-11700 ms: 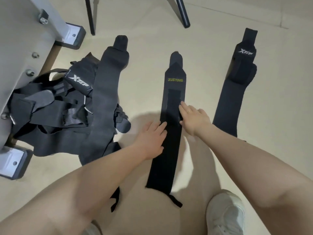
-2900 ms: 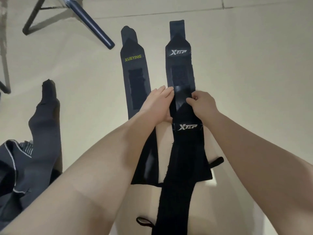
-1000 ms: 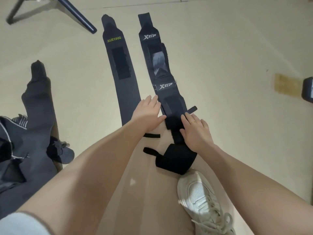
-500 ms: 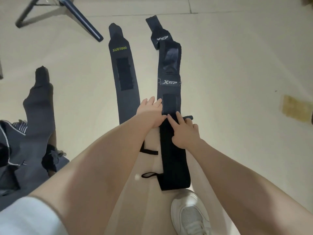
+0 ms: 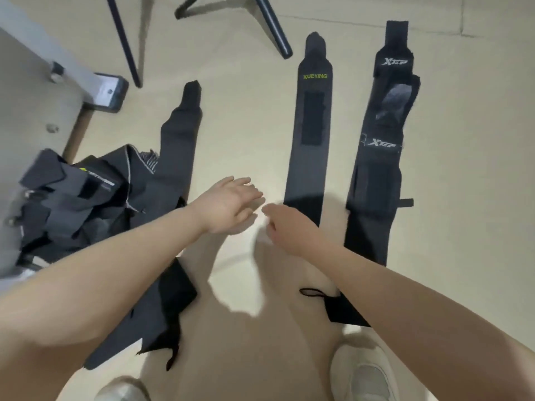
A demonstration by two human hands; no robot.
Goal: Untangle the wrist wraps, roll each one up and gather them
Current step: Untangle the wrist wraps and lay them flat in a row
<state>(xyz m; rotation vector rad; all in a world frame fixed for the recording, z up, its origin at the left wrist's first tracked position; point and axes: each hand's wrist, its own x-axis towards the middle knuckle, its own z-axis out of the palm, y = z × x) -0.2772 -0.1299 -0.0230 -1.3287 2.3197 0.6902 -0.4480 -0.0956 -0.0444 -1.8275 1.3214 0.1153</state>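
Both hands have lifted off the XTEP wrap [image 5: 379, 175], which lies flat at right beside the XUEYING wrap [image 5: 311, 140]. Left hand [image 5: 228, 205] fingers loosely extended; right hand [image 5: 285, 224] blurred, finger state indeterminate. Tangled pile [image 5: 86, 195] at left.

Bare beige tiled floor [image 5: 246, 134] open ahead of us between the tangled black strap heap [image 5: 86, 198] at left and the flat black XUEYING wrap [image 5: 311, 157], dark metal chair legs [image 5: 272, 27] crowding the far edge, grey machine frame [image 5: 34, 91] blocking far left, wide bare floor right of the black XTEP wrap [image 5: 379, 169]
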